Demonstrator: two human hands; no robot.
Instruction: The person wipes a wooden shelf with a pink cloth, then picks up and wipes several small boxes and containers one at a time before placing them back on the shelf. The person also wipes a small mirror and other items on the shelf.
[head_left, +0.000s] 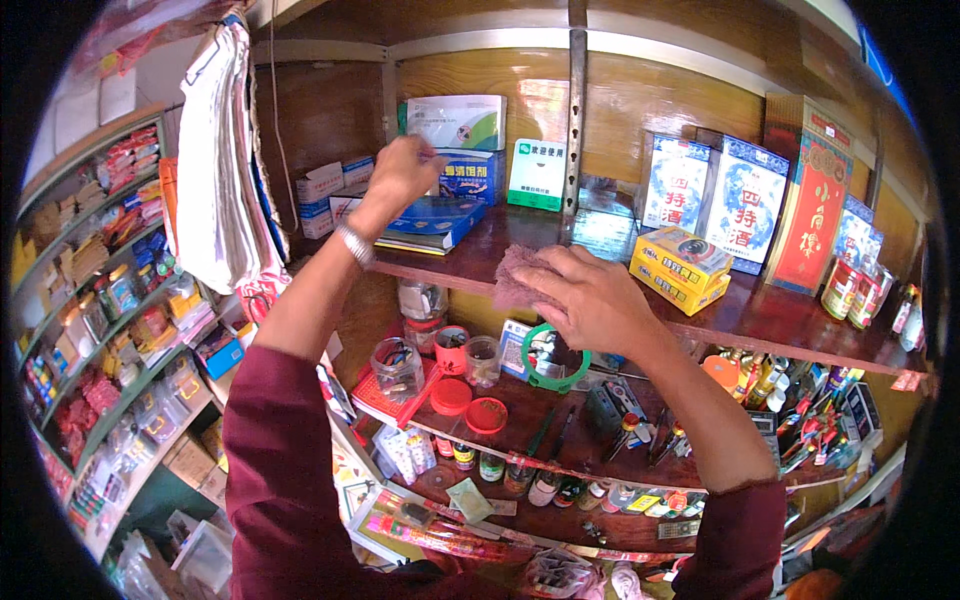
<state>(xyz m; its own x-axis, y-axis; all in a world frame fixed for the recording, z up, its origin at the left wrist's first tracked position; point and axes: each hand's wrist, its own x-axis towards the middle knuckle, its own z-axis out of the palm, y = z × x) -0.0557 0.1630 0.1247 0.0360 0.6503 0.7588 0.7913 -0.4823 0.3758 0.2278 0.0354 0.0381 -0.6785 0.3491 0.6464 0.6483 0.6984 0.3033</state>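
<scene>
My right hand (589, 296) grips a crumpled pinkish-brown cloth (523, 277) at the front edge of a dark red wooden shelf (480, 262). My left hand (405, 171) is raised before a stack of blue and white boxes (471, 176); its fingers are bent, and whether they hold something cannot be told. Under that hand lies a flat blue box (442, 219) on top of books or folders. A white and green card stand (536, 176) stands between my hands, further back. To the right of the cloth, two yellow boxes (679, 270) are stacked on the shelf.
Boxed liquor bottles (746, 199), a tall red box (808, 202) and small jars (841, 289) stand at the right. Below are a green-framed round mirror (556, 358), plastic jars (397, 367), red lids (486, 415) and bottles. Papers (217, 157) hang at the left, beside goods shelves (97, 277).
</scene>
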